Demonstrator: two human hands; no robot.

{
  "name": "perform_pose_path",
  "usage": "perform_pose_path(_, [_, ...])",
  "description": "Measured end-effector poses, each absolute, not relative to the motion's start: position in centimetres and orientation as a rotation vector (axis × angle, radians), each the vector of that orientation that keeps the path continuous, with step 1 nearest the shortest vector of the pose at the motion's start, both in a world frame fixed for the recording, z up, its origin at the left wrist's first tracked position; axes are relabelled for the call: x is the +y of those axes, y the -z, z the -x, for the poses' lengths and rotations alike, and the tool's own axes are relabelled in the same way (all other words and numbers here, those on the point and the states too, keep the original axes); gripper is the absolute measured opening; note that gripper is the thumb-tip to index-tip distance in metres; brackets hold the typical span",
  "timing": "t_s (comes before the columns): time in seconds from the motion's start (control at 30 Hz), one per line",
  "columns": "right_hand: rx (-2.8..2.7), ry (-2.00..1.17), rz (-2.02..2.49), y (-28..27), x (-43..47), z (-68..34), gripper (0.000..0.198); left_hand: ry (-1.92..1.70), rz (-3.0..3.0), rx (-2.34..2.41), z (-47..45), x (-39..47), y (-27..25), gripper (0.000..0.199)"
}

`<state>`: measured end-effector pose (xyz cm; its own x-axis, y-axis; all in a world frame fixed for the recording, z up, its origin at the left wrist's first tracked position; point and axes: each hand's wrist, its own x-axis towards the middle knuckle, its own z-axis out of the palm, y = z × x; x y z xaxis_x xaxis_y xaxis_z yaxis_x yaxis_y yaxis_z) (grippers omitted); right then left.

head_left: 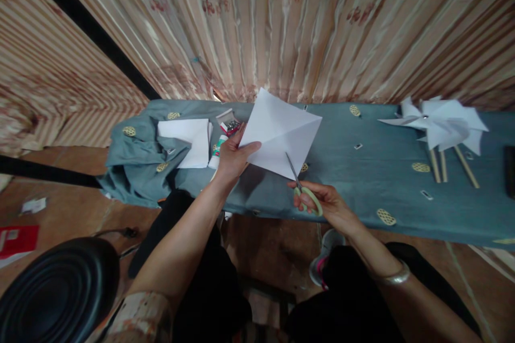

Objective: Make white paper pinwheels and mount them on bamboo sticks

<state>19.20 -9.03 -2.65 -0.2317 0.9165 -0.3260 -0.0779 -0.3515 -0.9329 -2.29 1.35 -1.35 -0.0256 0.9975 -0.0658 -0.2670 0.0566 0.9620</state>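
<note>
Left hand (233, 161) with thumb atop creased white paper (281, 131).

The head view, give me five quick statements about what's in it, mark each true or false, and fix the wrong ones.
1. The right hand holds the scissors. True.
2. The left hand is empty. False: the left hand holds the sheet.
3. The pinwheels lie left of the sheet. False: the pinwheels lie to its right.
4. The small box near the left hand is open. True.
5. The bracelet is on the left wrist. False: the bracelet is on the right wrist.
</note>
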Motion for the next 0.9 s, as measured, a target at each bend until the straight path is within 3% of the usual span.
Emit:
perform_pose_path(0.53, [-1.077, -1.681, 1.235, 2.69, -8.81, -19.11, 0.054, -1.324, -0.900, 1.081, 2.00, 1.38, 0.88, 0.051])
perform_pose_path(0.9, [-1.088, -1.686, 1.258, 2.63, -8.80, -19.27, 0.051, -1.260, -0.918, 1.094, 1.62, 1.10, 1.34, 0.035])
